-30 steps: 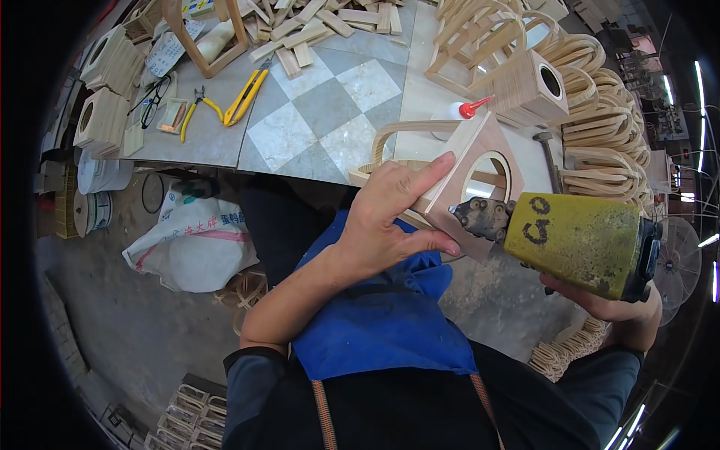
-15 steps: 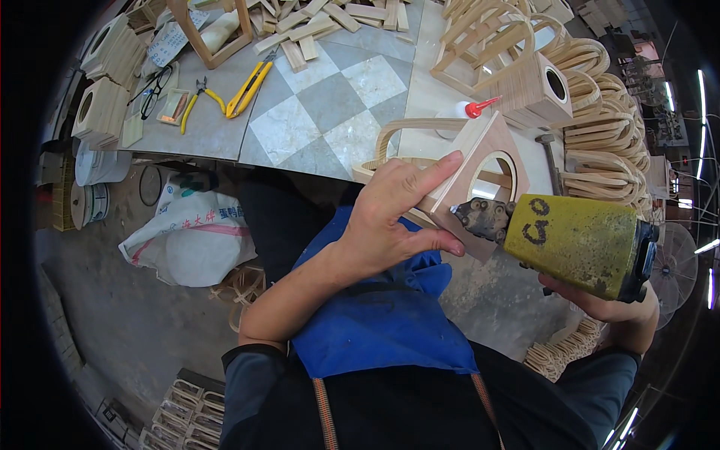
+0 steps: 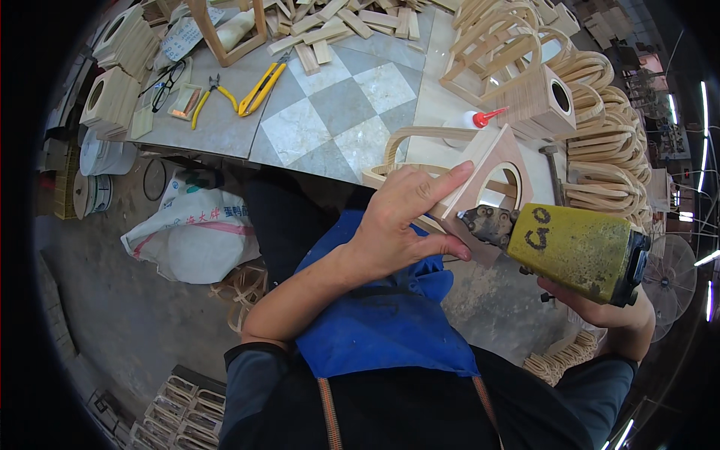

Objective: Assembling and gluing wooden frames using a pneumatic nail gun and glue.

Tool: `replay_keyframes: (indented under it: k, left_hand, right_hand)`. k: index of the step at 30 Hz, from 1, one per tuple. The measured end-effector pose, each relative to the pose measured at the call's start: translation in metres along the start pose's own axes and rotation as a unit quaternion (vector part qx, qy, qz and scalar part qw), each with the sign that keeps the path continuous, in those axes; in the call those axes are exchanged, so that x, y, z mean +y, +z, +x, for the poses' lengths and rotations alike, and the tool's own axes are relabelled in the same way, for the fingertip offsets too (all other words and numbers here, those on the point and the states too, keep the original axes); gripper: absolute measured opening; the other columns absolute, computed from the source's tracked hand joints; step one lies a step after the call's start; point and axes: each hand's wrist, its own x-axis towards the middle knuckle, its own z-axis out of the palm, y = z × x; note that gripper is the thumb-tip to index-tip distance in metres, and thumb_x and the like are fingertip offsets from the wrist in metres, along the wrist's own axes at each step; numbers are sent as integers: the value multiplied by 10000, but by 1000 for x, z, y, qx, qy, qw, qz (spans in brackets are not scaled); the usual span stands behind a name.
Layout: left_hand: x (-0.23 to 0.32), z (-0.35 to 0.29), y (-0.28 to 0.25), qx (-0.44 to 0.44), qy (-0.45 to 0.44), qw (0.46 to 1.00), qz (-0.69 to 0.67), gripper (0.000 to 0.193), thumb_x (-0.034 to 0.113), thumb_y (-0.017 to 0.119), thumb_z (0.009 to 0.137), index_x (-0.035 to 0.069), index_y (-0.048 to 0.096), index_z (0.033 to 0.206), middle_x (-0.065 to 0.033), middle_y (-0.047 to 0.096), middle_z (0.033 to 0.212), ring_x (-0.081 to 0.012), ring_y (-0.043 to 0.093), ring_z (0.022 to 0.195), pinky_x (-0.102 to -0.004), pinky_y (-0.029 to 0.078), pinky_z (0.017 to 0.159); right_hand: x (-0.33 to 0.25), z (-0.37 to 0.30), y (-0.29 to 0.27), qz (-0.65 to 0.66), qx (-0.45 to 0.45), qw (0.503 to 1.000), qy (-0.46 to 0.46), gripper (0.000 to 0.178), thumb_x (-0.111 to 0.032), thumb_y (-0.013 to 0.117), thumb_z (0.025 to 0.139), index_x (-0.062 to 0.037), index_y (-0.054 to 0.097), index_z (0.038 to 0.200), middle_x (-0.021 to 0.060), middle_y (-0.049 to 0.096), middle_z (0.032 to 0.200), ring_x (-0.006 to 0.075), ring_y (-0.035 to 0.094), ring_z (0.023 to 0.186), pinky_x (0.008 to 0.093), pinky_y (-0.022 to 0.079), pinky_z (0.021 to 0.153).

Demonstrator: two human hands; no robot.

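Note:
My left hand grips a light wooden frame, its fingers and thumb closed around the lower left edge. That frame has a square panel with a round hole, tilted on one corner, and a bent wooden strip behind it. My right hand is wrapped around the handle of a worn yellow-green nail gun, mostly hidden under its body. The dark metal nose of the gun rests against the panel's lower left edge, close to my left thumb and fingers.
A glue bottle with a red nozzle and a hammer lie behind the frame. Bent-wood loops are stacked at the right. Yellow-handled cutters, pliers and wood strips lie across the tiled table.
The whole view has shifted slightly, so the table and its things sit a little to the right. Both hands keep the frame and nail gun in nearly the same position against each other.

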Motion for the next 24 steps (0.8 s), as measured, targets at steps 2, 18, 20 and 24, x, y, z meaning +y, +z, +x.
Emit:
replay_keyframes:
  k: [2, 18, 20, 24]
  left_hand:
    - [0, 0, 1, 2, 1, 1000, 0, 967, 355, 969, 639, 83, 618, 1498, -11, 567, 893, -199, 514, 841, -332, 420, 858]
    - [0, 6, -7, -21, -8, 999, -26, 989, 351, 989, 644, 34, 601, 1497, -75, 714, 1145, -220, 613, 969, -333, 474, 935]
    - [-4, -5, -12, -2, -22, 1000, -20, 1007, 352, 997, 631, 27, 599, 1497, -84, 714, 1161, -223, 623, 984, -333, 480, 947]
    - [-12, -19, -19, 20, -82, 993, -80, 1072, 343, 1016, 590, 14, 577, 1512, -105, 704, 1257, -226, 650, 1047, -335, 493, 990]
  right_hand:
    - [1, 1, 0, 14, 3, 1000, 3, 302, -78, 841, 881, -74, 793, 1180, 65, 791, 1178, 216, 780, 923, 310, 625, 755]
    - [-6, -25, 0, 61, 55, 993, 90, 350, -105, 810, 891, -88, 772, 1238, 73, 752, 1277, 267, 746, 1058, 349, 592, 845]
    - [2, -25, 10, 227, 107, 949, 193, 358, -90, 814, 887, -67, 763, 1240, 85, 764, 1234, 267, 754, 1028, 352, 600, 835]
    - [6, -25, 3, 422, 166, 813, 365, 385, -63, 822, 886, -26, 732, 1258, 115, 781, 1156, 255, 758, 980, 355, 605, 847]
